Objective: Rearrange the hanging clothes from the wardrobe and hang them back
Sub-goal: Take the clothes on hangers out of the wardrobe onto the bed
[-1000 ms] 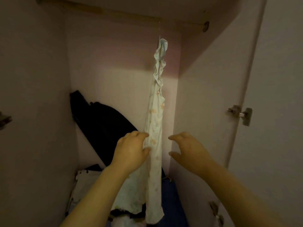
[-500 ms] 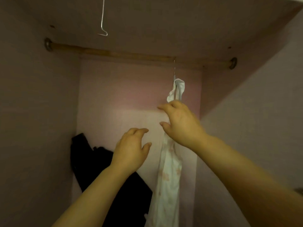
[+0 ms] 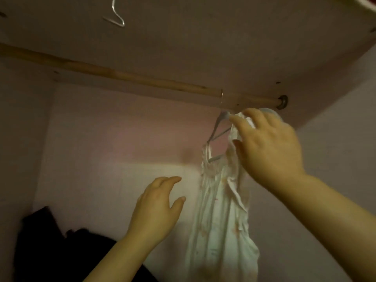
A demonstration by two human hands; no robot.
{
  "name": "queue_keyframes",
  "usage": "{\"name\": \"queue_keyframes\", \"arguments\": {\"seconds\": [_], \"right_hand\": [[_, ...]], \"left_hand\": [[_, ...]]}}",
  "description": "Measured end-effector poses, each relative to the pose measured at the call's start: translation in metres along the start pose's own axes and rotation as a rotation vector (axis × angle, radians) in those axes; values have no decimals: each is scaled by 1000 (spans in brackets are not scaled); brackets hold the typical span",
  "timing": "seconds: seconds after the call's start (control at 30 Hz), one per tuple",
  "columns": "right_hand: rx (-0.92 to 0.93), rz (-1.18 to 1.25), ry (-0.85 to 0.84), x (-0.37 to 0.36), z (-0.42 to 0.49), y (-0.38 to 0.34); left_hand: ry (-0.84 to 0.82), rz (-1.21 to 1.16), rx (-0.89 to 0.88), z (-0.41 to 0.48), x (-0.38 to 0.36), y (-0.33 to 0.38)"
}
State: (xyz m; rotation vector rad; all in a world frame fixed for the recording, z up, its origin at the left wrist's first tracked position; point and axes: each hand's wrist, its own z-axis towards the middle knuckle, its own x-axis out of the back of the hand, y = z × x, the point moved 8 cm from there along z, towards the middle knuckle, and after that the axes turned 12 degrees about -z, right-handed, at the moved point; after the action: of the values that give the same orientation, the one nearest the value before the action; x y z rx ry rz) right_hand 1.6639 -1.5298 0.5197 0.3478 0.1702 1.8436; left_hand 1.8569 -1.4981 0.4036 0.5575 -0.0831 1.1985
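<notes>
As you look up into the wardrobe (image 3: 85, 139), the wooden rail (image 3: 122, 75) crosses your view from 10 o'clock to 3 o'clock and ends in a round bracket (image 3: 283, 101). The pale dress (image 3: 219, 220) hangs under the right part of the rail, at 4 o'clock from the centre of the view. Its long axis is almost upright: the shoulders point to 12 o'clock and the hem to 6 o'clock, where it leaves the view. Dark clothes (image 3: 50, 241) lie low at 8 o'clock.

Your right hand (image 3: 268, 147) is at the top of the dress; fingers and thumb close round the bunched cloth there, just under the rail. Your left hand (image 3: 154, 210) is at 8 o'clock from the right one, fingers loose, holding nothing, apart from the dress.

The light hanger (image 3: 218, 127) inside the dress is tilted, with its hook over the rail. A bare wire hanger (image 3: 115, 19) shows at 11 o'clock.
</notes>
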Motion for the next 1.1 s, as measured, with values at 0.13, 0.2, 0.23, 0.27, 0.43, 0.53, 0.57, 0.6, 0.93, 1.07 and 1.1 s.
{"name": "queue_keyframes", "arguments": {"seconds": [0.13, 0.2, 0.23, 0.27, 0.43, 0.53, 0.57, 0.6, 0.93, 1.07, 1.1], "right_hand": [[-121, -75, -99, -39, -13, 52], [-190, -124, -207, -60, -16, 68], [-218, -153, -244, -68, -16, 73], [-237, -180, -259, -74, -14, 77], [-70, -70, -178, -99, 26, 45], [45, -4, -192, -123, 52, 11], [79, 3, -202, -133, 58, 1], [100, 4, -199, -140, 64, -7], [257, -37, -109, -164, 91, 8], [296, -82, -93, -155, 100, 25], [279, -72, -76, -150, 102, 31]], "left_hand": [[-40, -43, -1, 9, -23, -8], [-54, -28, -6, 10, -32, -11], [-59, -31, -8, 11, -36, -12], [-62, -39, -14, 13, -40, -11], [-86, -45, -9, 20, -57, -14], [-75, -28, -15, 24, -58, -17], [-70, -21, -8, 26, -57, -18], [-67, -13, 3, 26, -57, -21], [-5, 121, 4, 28, -32, -32], [38, 151, -27, 43, -25, -15], [53, 159, -41, 48, -24, -7]]}}
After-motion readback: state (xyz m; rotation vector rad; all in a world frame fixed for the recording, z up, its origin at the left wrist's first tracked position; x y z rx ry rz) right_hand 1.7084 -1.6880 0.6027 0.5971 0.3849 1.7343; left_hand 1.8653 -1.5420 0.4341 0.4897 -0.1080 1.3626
